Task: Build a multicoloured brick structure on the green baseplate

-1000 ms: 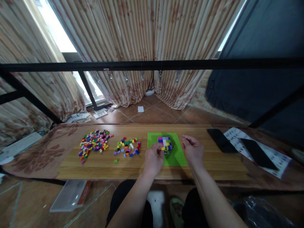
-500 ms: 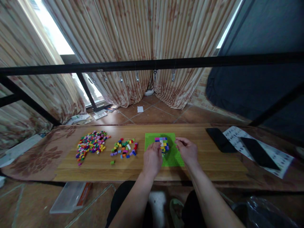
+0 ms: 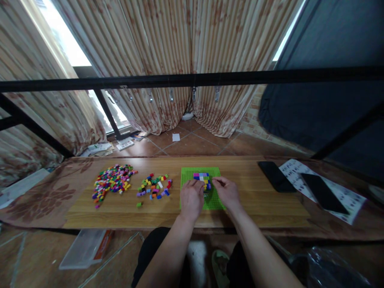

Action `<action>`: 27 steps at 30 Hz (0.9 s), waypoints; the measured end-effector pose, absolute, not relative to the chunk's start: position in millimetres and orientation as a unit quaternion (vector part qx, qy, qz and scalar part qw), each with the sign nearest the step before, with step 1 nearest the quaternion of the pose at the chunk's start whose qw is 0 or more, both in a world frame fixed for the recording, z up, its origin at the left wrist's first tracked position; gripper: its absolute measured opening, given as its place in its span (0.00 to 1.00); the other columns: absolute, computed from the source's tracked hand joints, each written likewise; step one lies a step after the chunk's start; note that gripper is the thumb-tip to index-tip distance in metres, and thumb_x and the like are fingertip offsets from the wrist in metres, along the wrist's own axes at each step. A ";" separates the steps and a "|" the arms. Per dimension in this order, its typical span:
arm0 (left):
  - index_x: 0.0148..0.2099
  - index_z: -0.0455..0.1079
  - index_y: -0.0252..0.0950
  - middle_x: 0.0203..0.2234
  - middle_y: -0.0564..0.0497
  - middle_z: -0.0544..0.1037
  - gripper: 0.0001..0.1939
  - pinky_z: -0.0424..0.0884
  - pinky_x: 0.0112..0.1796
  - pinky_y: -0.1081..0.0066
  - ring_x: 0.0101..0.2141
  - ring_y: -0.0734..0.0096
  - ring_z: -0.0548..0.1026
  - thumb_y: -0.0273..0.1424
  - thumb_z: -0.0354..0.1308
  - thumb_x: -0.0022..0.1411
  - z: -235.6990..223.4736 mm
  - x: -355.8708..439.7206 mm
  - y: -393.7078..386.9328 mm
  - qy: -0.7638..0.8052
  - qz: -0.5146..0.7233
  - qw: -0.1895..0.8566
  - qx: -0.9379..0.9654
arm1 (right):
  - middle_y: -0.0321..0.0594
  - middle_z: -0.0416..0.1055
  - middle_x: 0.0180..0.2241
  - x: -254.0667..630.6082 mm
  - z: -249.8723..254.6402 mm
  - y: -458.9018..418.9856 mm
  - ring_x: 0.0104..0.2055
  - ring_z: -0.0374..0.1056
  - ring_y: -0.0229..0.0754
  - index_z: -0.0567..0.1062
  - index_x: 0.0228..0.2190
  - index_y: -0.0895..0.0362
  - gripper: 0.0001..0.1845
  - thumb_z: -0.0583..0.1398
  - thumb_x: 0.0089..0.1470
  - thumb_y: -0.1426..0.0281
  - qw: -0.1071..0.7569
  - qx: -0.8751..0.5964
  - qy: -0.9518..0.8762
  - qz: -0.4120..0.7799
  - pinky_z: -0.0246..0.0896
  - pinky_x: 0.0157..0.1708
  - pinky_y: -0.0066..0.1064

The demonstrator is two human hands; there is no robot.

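A small build of coloured toy bricks [image 3: 205, 179], with pink, blue, white and yellow showing, is over the green studded baseplate [image 3: 187, 173]. My left hand [image 3: 192, 198] is closed at the build's left and near side, its bent fingers covering part of it. Just right of the build is my right hand [image 3: 227, 193], thumb and fingertips pinched together close to its edge. Whatever the right fingertips hold is too small to make out. Whether the build rests on the baseplate cannot be told.
Loose bricks [image 3: 156, 186] lie scattered left of the baseplate, with a bigger brick pile [image 3: 112, 180] further left. A single green brick [image 3: 139, 204] lies nearer me. On the right are a black phone [image 3: 276, 176], a printed sheet [image 3: 292, 170] and another dark flat device [image 3: 324, 193].
My right hand has moved left, from the baseplate's right side to the build's right edge. My left hand stays at the build. The whole view has shifted slightly.
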State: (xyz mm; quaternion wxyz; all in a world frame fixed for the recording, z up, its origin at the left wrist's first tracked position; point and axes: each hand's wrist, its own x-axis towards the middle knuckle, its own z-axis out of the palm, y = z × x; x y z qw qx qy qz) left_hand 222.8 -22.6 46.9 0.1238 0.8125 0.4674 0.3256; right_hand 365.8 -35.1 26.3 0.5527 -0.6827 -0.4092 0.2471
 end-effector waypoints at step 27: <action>0.47 0.68 0.36 0.34 0.47 0.78 0.13 0.69 0.40 0.65 0.36 0.64 0.75 0.23 0.52 0.60 39.8 226.5 -21.0 0.511 0.350 0.157 0.769 | 0.47 0.78 0.35 348.2 22.7 -30.1 0.39 0.74 0.49 0.78 0.35 0.58 0.20 0.65 0.41 0.59 0.493 -0.723 -0.417 0.246 0.66 0.42 0.40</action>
